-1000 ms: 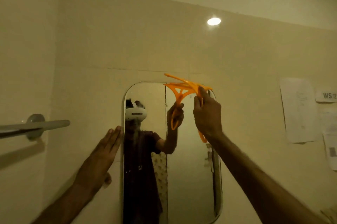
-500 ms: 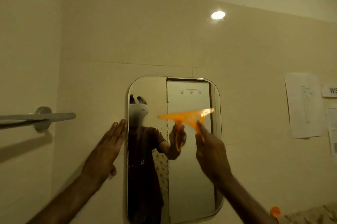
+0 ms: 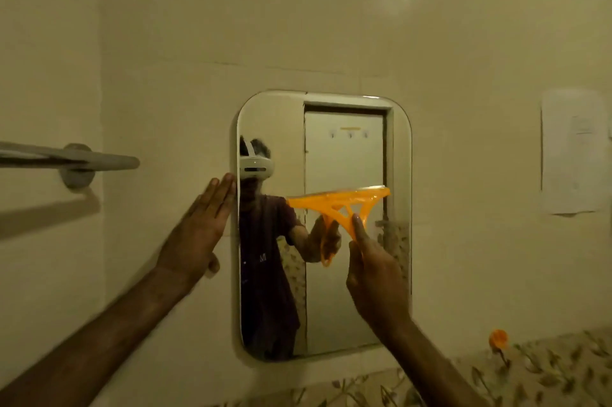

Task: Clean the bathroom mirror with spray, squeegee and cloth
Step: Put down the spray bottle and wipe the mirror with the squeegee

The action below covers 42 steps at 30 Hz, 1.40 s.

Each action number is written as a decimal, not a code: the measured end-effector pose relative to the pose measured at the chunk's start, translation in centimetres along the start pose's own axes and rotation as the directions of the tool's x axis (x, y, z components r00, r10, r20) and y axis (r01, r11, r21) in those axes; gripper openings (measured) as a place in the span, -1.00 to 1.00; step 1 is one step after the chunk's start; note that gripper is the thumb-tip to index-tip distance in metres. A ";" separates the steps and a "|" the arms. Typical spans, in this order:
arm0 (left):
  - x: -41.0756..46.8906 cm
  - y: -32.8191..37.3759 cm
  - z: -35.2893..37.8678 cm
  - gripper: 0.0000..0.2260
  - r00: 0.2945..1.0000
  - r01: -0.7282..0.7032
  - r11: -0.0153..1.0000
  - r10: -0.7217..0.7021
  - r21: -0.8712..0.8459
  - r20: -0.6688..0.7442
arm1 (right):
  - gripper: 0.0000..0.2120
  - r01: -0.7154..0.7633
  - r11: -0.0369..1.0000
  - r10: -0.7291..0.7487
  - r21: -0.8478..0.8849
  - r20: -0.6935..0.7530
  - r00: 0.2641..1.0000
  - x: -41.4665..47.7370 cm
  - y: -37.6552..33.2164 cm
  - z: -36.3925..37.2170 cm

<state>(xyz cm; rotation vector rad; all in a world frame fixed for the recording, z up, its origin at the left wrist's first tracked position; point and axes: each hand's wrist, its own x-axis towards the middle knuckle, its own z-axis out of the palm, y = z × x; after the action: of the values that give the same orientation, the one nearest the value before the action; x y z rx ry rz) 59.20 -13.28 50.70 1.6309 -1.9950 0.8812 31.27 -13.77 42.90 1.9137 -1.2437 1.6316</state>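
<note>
My right hand [image 3: 374, 277] is wrapped around the handle of the orange squeegee [image 3: 341, 204], thumb running up the stem, and the blade sits just above my knuckles, lying almost level across the mirror [image 3: 344, 307], about halfway up the glass. The blade's right end reaches near the mirror's right edge; its left end stops around the middle of the glass. My left hand [image 3: 198, 227] is flat and open, fingers together, palm pressed on the wall just beside the mirror's left edge, fingertips level with the blade. Left of the mirror, well apart, a towel bar [image 3: 76, 159] juts from the wall. Right of the mirror, a sheet of paper [image 3: 574, 151] is stuck up. Below and right, something small and orange [image 3: 497, 338], too blurred to name.
</note>
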 end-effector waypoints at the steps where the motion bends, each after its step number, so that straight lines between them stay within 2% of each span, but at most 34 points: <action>1: 0.0 0.1 -0.1 0.31 1.000 0.003 1.000 -0.003 -0.009 0.001 | -0.39 -0.028 1.000 0.028 -0.002 0.053 0.998 -2.4 0.6 0.0; 4: -0.3 0.2 -0.1 0.30 1.000 -0.006 1.000 0.006 -0.009 0.018 | -0.39 -0.081 0.997 0.079 0.006 0.135 0.988 -5.1 1.5 -1.2; 6: -0.3 0.2 0.0 0.29 1.000 -0.007 1.000 0.008 -0.014 0.019 | -0.43 -0.047 0.999 0.045 0.028 0.066 0.997 -2.6 0.3 -2.1; 9: 0.2 -0.1 0.0 0.22 1.000 -0.013 0.998 0.014 -0.065 0.016 | -0.51 0.003 0.991 0.016 0.134 -0.140 0.990 5.7 -4.1 -2.9; 10: 0.3 -0.3 -0.1 0.20 1.000 -0.014 0.997 0.015 -0.078 0.023 | -0.52 0.001 0.985 0.026 0.171 -0.160 0.987 8.6 -5.8 -2.9; 13: 0.2 -0.4 -0.1 0.23 1.000 -0.004 1.000 0.004 -0.010 0.030 | -0.50 -0.021 0.983 0.037 0.180 -0.088 0.995 15.0 -10.5 -2.1; 15: 0.3 -0.3 0.2 0.24 1.000 0.016 1.000 -0.016 -0.001 0.013 | -0.44 -0.018 0.989 0.021 0.144 -0.018 1.000 16.0 -12.1 -1.1; 19: 0.4 -0.7 0.6 0.33 0.996 0.088 0.995 -0.090 0.051 0.027 | -0.35 0.035 0.998 -0.037 0.044 0.035 0.999 10.6 -10.0 2.5; 24: 0.4 -0.8 0.9 0.37 0.994 0.107 0.994 -0.107 0.021 0.004 | -0.29 0.022 0.997 -0.004 -0.069 0.241 0.970 1.4 -6.8 3.1; 26: 0.4 -0.7 0.7 0.38 0.995 0.103 0.994 -0.103 0.019 0.013 | -0.29 0.062 0.998 -0.057 -0.019 0.199 0.978 2.8 -7.5 1.7; 29: 0.3 -0.7 0.6 0.36 0.995 0.099 0.995 -0.099 -0.006 0.008 | -0.34 0.147 0.987 -0.147 0.068 -0.002 0.989 9.2 -10.0 -0.1; 31: 0.2 -0.6 0.4 0.35 0.995 0.102 0.995 -0.102 -0.010 0.007 | -0.38 0.083 0.994 -0.079 0.076 -0.048 0.996 13.8 -11.5 -0.7; 33: 0.2 -0.7 0.3 0.34 0.995 0.100 0.995 -0.100 -0.007 -0.004 | -0.37 0.006 0.997 -0.005 0.082 -0.008 1.000 15.9 -12.2 -0.5; 36: 0.1 -0.6 0.5 0.37 0.995 0.104 0.994 -0.104 0.032 0.001 | -0.36 0.028 0.999 -0.029 0.040 0.017 0.999 13.2 -11.2 1.6; 39: -0.2 -0.5 0.3 0.38 0.994 0.111 0.990 -0.110 0.087 -0.016 | -0.33 0.079 0.995 -0.082 0.056 0.055 0.995 6.6 -8.4 4.4; 42: -0.8 0.0 0.1 0.38 0.992 0.129 0.988 -0.128 0.085 -0.009 | -0.29 0.061 0.998 -0.060 -0.001 0.141 0.988 -1.1 -5.7 6.0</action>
<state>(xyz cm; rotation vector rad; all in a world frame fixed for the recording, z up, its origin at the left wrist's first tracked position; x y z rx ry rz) 59.41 -12.76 50.09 1.7816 -1.8491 0.9311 39.53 -14.49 41.70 2.0733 -1.2282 1.4844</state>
